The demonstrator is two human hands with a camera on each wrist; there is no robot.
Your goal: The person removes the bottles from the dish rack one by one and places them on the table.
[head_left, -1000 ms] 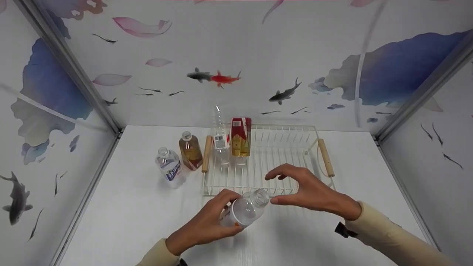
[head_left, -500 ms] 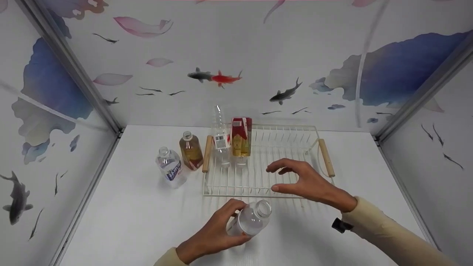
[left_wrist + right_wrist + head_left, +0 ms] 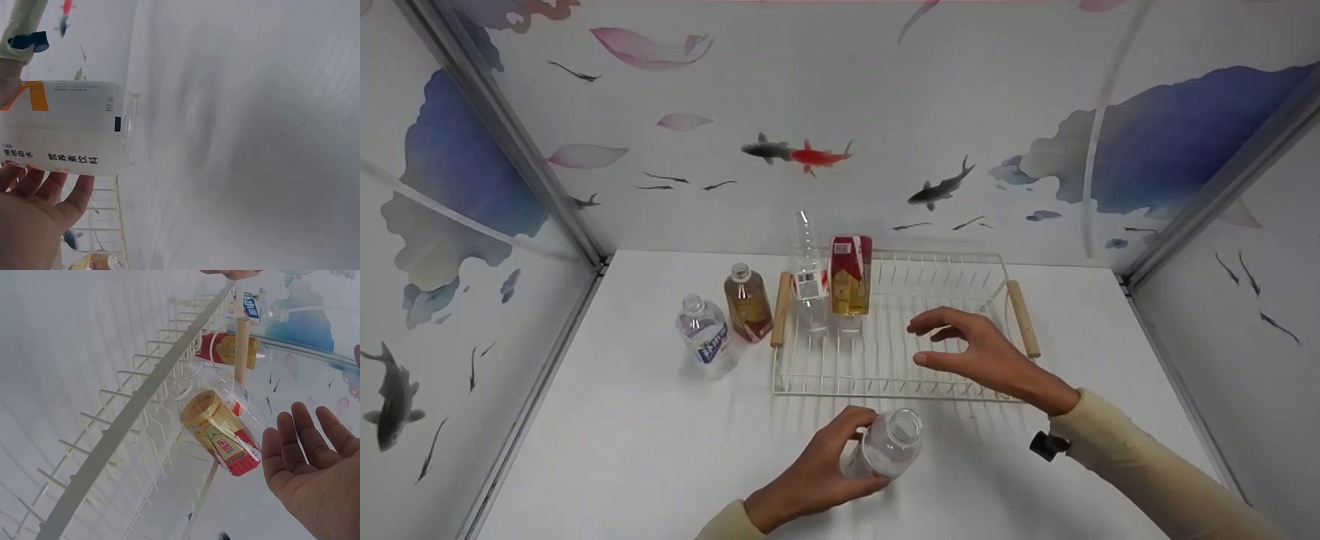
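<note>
My left hand (image 3: 829, 469) grips a clear plastic bottle (image 3: 891, 448) without a cap, in front of the rack and tilted with its mouth toward the upper right. Its white and orange label (image 3: 67, 132) shows in the left wrist view, with my fingers curled around one side. Over the right part of the white wire dish rack (image 3: 885, 394), my right hand (image 3: 982, 352) holds nothing, its fingers bent and thumb apart. In the rack, a bottle with a red and gold label (image 3: 850, 277) stands neck down beside a clear bottle (image 3: 810, 289).
Left of the rack stand an uncapped brown-tinted bottle (image 3: 748, 306) and a clear bottle with a blue and white label (image 3: 709, 341). Wooden handles (image 3: 1020, 319) rise on the rack's two sides. Patterned wall panels (image 3: 840, 97) enclose the white table (image 3: 615, 435).
My left hand has carried the clear bottle rightward and closer to me, with its mouth turned further upward. My right hand has moved a little away from me, over the rack, farther from the bottle.
</note>
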